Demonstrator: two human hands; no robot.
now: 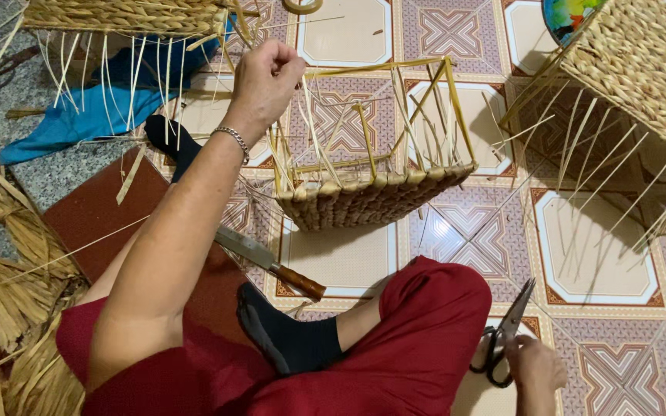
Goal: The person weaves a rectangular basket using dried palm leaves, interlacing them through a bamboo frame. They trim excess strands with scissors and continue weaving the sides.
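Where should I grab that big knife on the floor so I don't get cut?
Probably by the brown wooden handle, the lower-right end of the knife, coming from the red-trousered knee's side. The grey blade points up-left, partly hidden behind the left arm, so fingers there stay away from the edge.

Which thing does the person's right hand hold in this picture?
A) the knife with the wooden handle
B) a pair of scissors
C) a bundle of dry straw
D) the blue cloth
B: the right hand grips the black handles of the scissors above the tiled floor, while the knife lies untouched beside the person's foot.
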